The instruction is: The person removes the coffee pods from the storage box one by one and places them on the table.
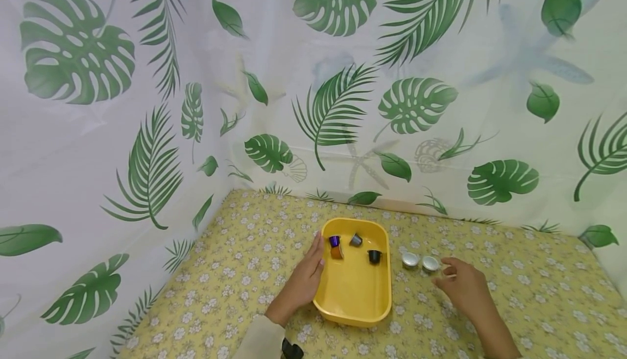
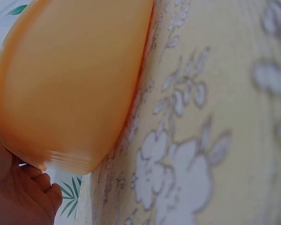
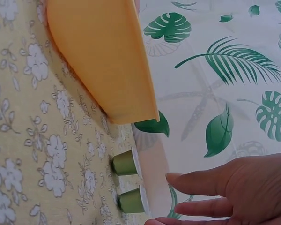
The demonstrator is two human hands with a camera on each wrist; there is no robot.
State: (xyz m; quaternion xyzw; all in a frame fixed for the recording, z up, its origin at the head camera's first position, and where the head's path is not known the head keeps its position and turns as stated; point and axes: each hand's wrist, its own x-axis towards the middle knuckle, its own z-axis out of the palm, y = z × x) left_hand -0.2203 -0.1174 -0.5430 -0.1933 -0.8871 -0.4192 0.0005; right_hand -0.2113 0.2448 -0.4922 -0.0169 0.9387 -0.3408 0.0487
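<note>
A yellow plastic tray (image 1: pixel 350 299) stands on the flowered cloth. My left hand (image 1: pixel 305 274) holds its left side, the thumb at the rim; in the left wrist view the fingers curl against the tray's outer wall. Inside lie a purple coffee capsule (image 1: pixel 334 241), an orange capsule (image 1: pixel 336 253), a grey capsule (image 1: pixel 356 240) and a black capsule (image 1: pixel 374 257). Right of the tray, two green capsules with silver lids stand lid up: the nearer-to-tray capsule (image 1: pixel 410 260) and the other capsule (image 1: pixel 430 264). Beside the latter hovers my right hand (image 1: pixel 462 285), thumb and fingers apart, holding nothing.
Yellow flowered cloth (image 1: pixel 235 272) covers the table. White sheeting with green leaf prints (image 1: pixel 338 179) rises behind the table and along its left side. A small dark object (image 1: pixel 292 350) shows beside my left sleeve at the bottom edge.
</note>
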